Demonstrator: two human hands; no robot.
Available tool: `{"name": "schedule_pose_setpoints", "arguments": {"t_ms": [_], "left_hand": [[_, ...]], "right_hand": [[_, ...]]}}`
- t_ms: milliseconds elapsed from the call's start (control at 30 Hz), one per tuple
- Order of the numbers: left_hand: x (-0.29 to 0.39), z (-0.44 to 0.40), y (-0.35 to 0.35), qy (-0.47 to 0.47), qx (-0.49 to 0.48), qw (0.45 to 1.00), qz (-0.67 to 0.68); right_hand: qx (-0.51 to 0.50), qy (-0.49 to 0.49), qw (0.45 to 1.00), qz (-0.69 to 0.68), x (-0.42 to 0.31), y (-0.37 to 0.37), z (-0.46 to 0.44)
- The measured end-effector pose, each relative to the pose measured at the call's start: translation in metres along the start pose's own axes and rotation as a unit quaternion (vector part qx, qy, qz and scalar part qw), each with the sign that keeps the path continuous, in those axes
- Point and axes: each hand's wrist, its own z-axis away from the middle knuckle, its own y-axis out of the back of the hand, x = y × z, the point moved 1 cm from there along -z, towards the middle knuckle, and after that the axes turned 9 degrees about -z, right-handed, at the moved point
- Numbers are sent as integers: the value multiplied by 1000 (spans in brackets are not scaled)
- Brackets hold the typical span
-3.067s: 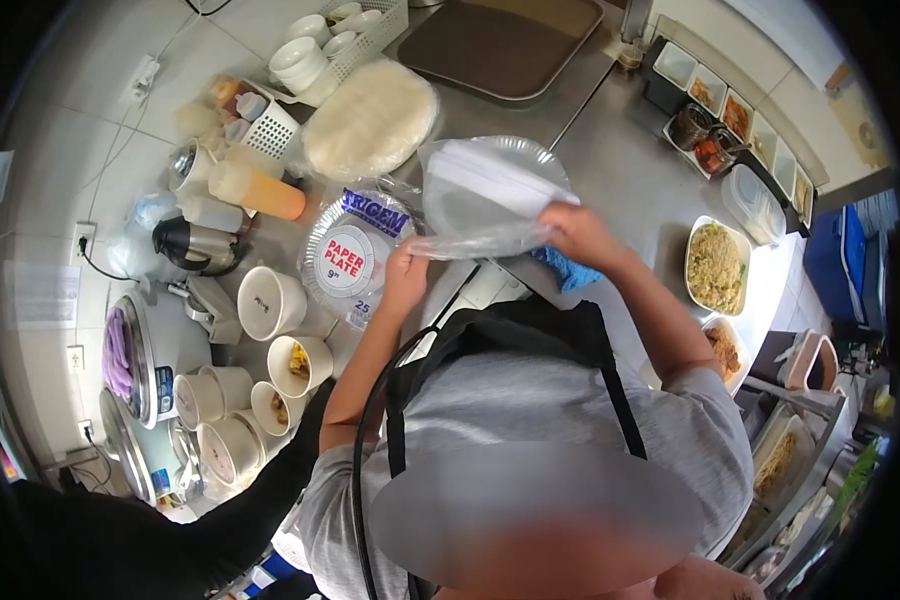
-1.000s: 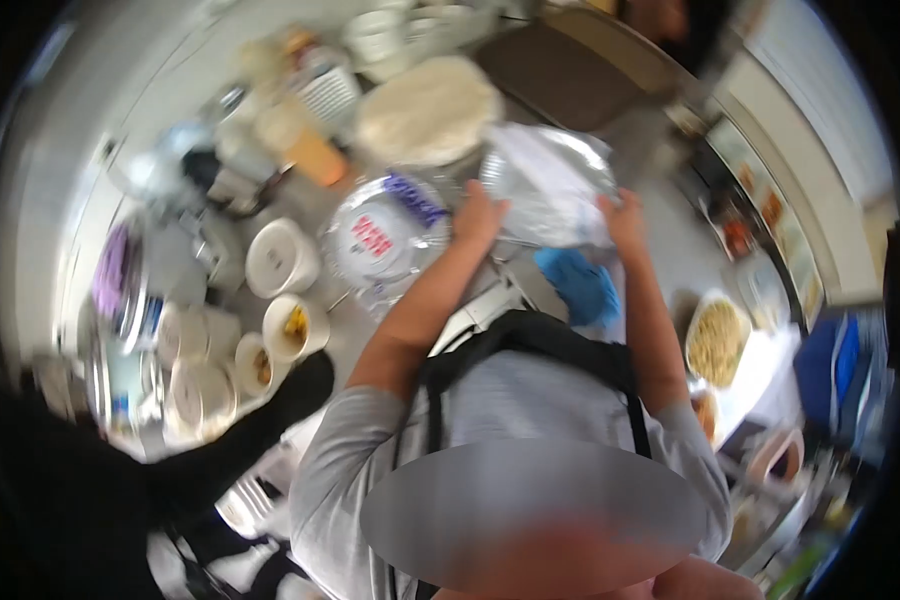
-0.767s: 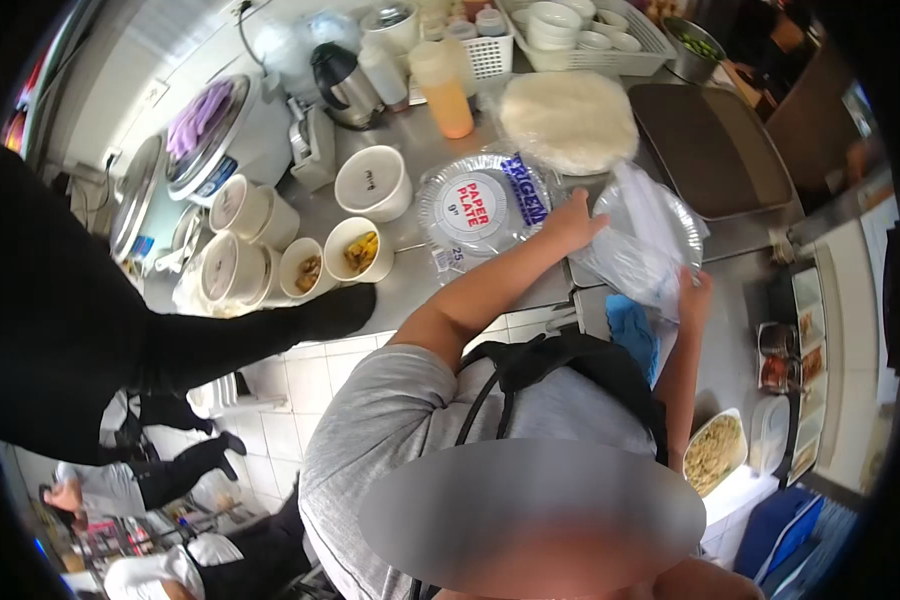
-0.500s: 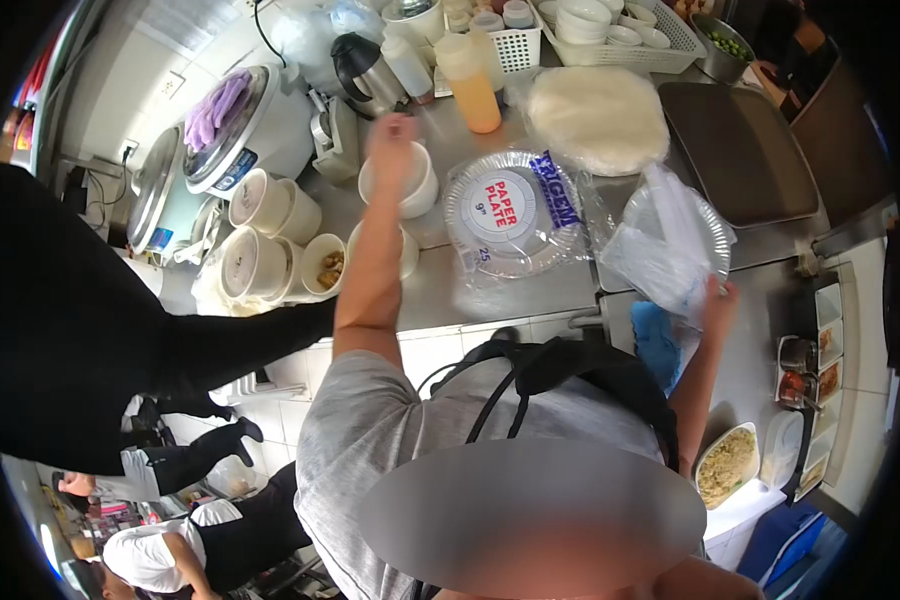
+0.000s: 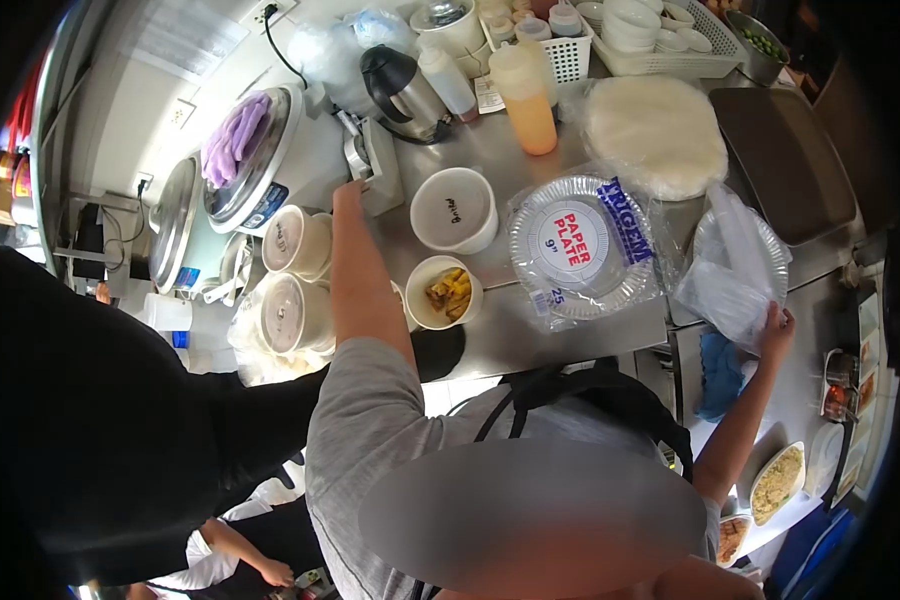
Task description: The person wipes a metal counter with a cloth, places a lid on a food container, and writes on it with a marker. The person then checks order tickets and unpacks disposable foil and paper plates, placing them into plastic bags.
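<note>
My left hand (image 5: 349, 193) reaches to the grey utensil holder (image 5: 380, 170), where metal handles show. Its fingers are hidden at the holder's edge. Close by stand a lidded white tub (image 5: 454, 210) with handwriting on top and an open white tub (image 5: 446, 292) of yellow-brown food pieces. On the right, my right hand (image 5: 776, 332) is closed on the edge of a clear plastic bag (image 5: 722, 296), which lies over silvery fluted plates (image 5: 765, 240). Between my arms rests a wrapped pack of paper plates (image 5: 575, 245).
Behind are an orange-filled squeeze bottle (image 5: 526, 110), a steel kettle (image 5: 406, 92), a bag of white rounds (image 5: 655, 135) and a brown tray (image 5: 785, 160). Left stand stacked tubs (image 5: 296, 315) and a large cooker (image 5: 270, 160). A person in black (image 5: 90, 430) stands close at left.
My left hand has moved from above the lidded tub to the utensil holder, uncovering both tubs. My right hand stays at the plastic bag. The view has shifted, and the person in black appears nearer.
</note>
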Motion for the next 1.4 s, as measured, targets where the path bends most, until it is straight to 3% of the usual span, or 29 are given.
{"name": "schedule_pose_setpoints", "arguments": {"t_ms": [33,100,200,300,400,500,600,633,667,700,767,833,867,900,933,967,1000,1067,1100,1133,1167,1200,1233,1267,1333,1400], "left_hand": [[0,-5,3,-10,-2,1000,5],[12,-7,1,76,37,989,124],[100,104,48,11,173,954,244],[44,76,34,108,-1,941,321],[27,92,13,167,-68,924,337],[21,93,-4,199,-49,917,342],[18,73,-9,170,7,957,234],[20,75,-7,38,16,994,-101],[18,81,-7,-103,24,901,-421],[20,86,-5,-236,35,688,-685],[22,62,-4,-306,158,661,-667],[53,48,11,-299,248,739,-551],[74,51,25,-380,254,737,-498],[102,58,30,-332,214,849,-351],[130,67,35,-279,195,923,-177],[165,112,34,-328,150,932,-28],[203,166,25,-316,103,943,31],[257,245,-13,-479,70,872,68],[291,302,-34,-412,-50,908,58],[305,323,-70,-521,-42,851,47],[326,370,-93,-573,-57,816,-50],[337,394,-132,-564,-173,808,13],[350,439,-150,-597,-181,781,-30],[363,470,-168,-586,-273,759,-80],[374,501,-211,-678,-331,646,-118],[389,528,-234,-701,-354,594,-176]], "right_hand": [[3,5,1000,4,3,-1,0],[31,28,999,31,2,-1,3],[40,44,997,47,-5,2,4],[34,43,997,46,-8,3,6],[27,29,998,41,-7,1,6],[35,39,997,55,-8,1,3],[32,35,997,58,-11,2,6],[29,27,998,57,-14,4,8],[25,32,998,54,-11,5,8],[26,34,998,48,-8,2,7],[21,39,998,35,6,-6,-2],[0,54,998,-10,3,-5,8],[-1,94,996,12,21,-10,2],[6,10,1000,15,-22,6,20],[-11,-10,1000,17,-21,5,17],[28,-24,999,22,-17,-1,18],[-9,-69,998,-7,-26,5,21],[-19,-83,996,12,-38,13,26],[-29,-91,995,7,-40,16,27],[-39,-97,995,2,-45,20,27],[-50,-102,994,-2,-49,24,28],[-55,-108,993,-3,-51,26,28],[-61,-113,992,-2,-52,27,28],[-67,-119,991,-3,-53,29,28],[-77,-125,989,-10,-54,30,27],[-83,-129,988,-14,-54,32,27]]}}
